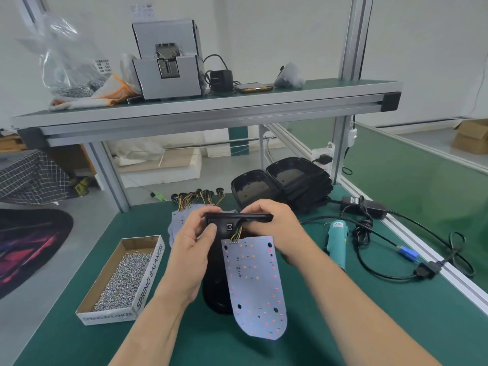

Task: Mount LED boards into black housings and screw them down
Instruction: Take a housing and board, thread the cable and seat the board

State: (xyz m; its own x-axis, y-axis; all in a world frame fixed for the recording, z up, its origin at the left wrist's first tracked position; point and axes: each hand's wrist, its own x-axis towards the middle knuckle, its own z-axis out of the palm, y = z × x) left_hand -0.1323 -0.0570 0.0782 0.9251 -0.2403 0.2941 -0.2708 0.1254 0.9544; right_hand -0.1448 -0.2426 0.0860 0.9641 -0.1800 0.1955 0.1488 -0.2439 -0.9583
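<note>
Head cam: left hand (195,249) and right hand (274,225) both grip the top end of the black housing (214,286), LED board (253,286) dangling just below the hands on its wires (236,233); risk: the board's weight or a twist tears the solder joints.

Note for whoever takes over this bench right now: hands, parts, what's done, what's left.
The left hand and right hand both grip one black housing. Its LED board hangs outside on its wires, not yet seated or screwed. Behind the hands lie spare boards, with spare housings stacked beyond; screw box on the left, screwdriver on the right. To do: seat board, screw it down.
</note>
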